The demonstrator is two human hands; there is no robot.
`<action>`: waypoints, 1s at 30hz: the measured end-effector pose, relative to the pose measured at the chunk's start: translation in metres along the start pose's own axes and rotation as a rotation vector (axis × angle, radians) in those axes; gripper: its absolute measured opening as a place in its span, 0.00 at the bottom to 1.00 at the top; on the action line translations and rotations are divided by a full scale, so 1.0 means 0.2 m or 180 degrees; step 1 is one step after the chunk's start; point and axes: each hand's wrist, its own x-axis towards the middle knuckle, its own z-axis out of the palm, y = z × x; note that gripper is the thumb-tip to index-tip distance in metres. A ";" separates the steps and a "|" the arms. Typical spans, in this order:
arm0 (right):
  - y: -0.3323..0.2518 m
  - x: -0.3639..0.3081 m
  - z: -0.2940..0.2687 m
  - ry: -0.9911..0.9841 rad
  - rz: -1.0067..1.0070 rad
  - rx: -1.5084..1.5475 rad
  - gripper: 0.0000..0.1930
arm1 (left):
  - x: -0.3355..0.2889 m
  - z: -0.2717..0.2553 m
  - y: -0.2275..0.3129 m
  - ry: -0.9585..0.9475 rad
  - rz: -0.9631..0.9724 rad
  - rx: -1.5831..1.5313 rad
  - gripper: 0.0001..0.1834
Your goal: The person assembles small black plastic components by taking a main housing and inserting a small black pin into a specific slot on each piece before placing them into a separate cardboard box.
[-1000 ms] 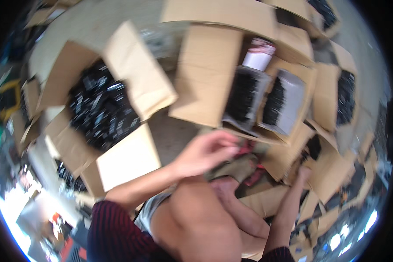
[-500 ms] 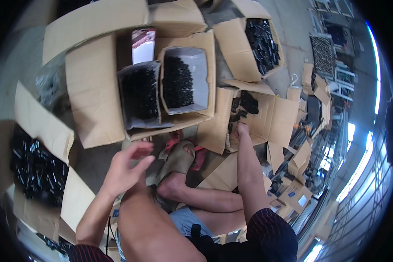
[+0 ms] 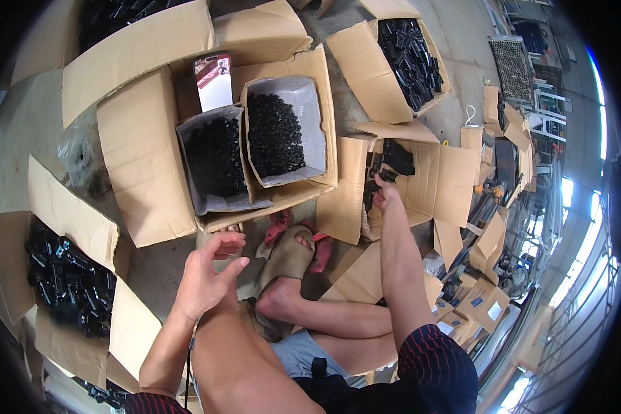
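Note:
My right hand (image 3: 388, 194) reaches into an open cardboard box (image 3: 421, 188) on the right. Its fingers are closed on a small black part (image 3: 388, 177), beside a few more black pieces in that box. A larger black bundle (image 3: 398, 157) lies against the box's far side. My left hand (image 3: 212, 270) hovers above my knee, empty, thumb and fingers apart. Ahead of it stands a big open carton (image 3: 145, 159) with two grey-lined inner boxes. The left inner box (image 3: 217, 155) and the right inner box (image 3: 312, 96) hold many small black pieces.
A phone (image 3: 214, 83) leans inside the big carton, behind the inner boxes. Cartons of glossy black parts stand at far right (image 3: 408, 62) and left (image 3: 69, 276). Clear plastic wrap (image 3: 79, 155) lies on the floor. Stacked cartons (image 3: 479, 303) fill the right side.
My right hand has shifted slightly up and right inside its box, and a black part now shows at its fingertips. My left hand stays near my knee, still empty.

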 end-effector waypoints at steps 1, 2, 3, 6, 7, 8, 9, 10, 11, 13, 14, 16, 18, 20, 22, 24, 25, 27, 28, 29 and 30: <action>0.01 0.01 -0.01 -0.0116 -0.0034 0.0021 0.17 | 0.01 0.01 0.00 -0.0010 -0.0003 -0.0008 0.19; 0.02 0.01 -0.02 -0.0227 -0.0071 0.0043 0.16 | 0.02 0.02 0.00 -0.0023 -0.0004 -0.0020 0.19; 0.03 -0.02 0.01 -0.0140 -0.0201 0.0080 0.17 | 0.02 0.02 0.00 -0.0010 -0.0022 -0.0023 0.20; 0.03 -0.18 0.07 0.0097 -0.0551 0.0221 0.18 | 0.06 0.05 0.04 0.0007 0.0146 0.0087 0.20; 0.05 -0.18 0.05 0.0152 -0.0647 0.0283 0.19 | 0.08 0.06 0.06 -0.0042 0.0211 0.0108 0.20; 0.06 -0.19 0.04 0.0207 -0.0745 0.0343 0.20 | 0.11 0.06 0.07 -0.0092 0.0277 0.0126 0.21; 0.06 -0.23 0.03 0.0458 -0.0774 0.0158 0.23 | 0.13 0.08 0.09 -0.0135 0.0339 0.0145 0.21; 0.05 -0.26 0.02 0.0494 -0.0998 0.0240 0.22 | 0.15 0.09 0.10 -0.0148 0.0393 0.0101 0.21; 0.05 -0.29 -0.01 0.0533 -0.1224 0.0324 0.22 | 0.16 0.09 0.11 -0.0166 0.0449 0.0055 0.22; 0.04 -0.41 -0.03 0.0405 -0.1708 0.0445 0.23 | 0.19 0.09 0.14 -0.0259 0.0440 0.0023 0.23; 0.00 -0.55 -0.01 0.0201 -0.1943 0.0474 0.23 | 0.19 0.08 0.14 -0.0296 0.0438 -0.0001 0.24; -0.09 -0.91 0.03 -0.0313 -0.2224 0.0422 0.27 | 0.21 0.09 0.14 -0.0435 0.0435 -0.0058 0.24; -0.12 -1.30 0.14 -0.0961 -0.2362 0.0080 0.31 | 0.22 0.10 0.09 -0.0938 0.0222 -0.0373 0.32; -0.05 -1.56 0.27 -0.1654 -0.2328 -0.0297 0.31 | 0.22 0.16 0.03 -0.1255 0.0108 -0.0981 0.36; 0.04 -1.79 0.46 -0.2480 -0.1771 -0.0461 0.32 | 0.22 0.19 -0.03 -0.1430 0.0175 -0.1253 0.40; 0.22 -1.79 0.60 -0.2752 -0.1827 -0.0383 0.33 | 0.23 0.20 -0.08 -0.1570 0.0156 -0.1703 0.41; 0.27 -1.82 0.66 -0.2739 -0.1791 -0.0353 0.33 | 0.21 0.18 -0.07 -0.1462 -0.0023 -0.1803 0.41; 0.28 -1.89 0.73 -0.2655 -0.1846 -0.0432 0.31 | 0.21 0.10 -0.07 -0.1318 0.0050 -0.1599 0.42; 0.27 -1.92 0.75 -0.2746 -0.1858 -0.0493 0.31 | 0.19 0.05 -0.05 -0.1251 0.0080 -0.1487 0.43; 0.26 -1.94 0.76 -0.2836 -0.1869 -0.0550 0.31 | 0.15 0.04 -0.02 -0.0885 0.0007 -0.1491 0.41; 0.24 -1.95 0.75 -0.2894 -0.1899 -0.0615 0.30 | 0.13 0.02 -0.02 -0.0849 -0.0077 -0.1738 0.41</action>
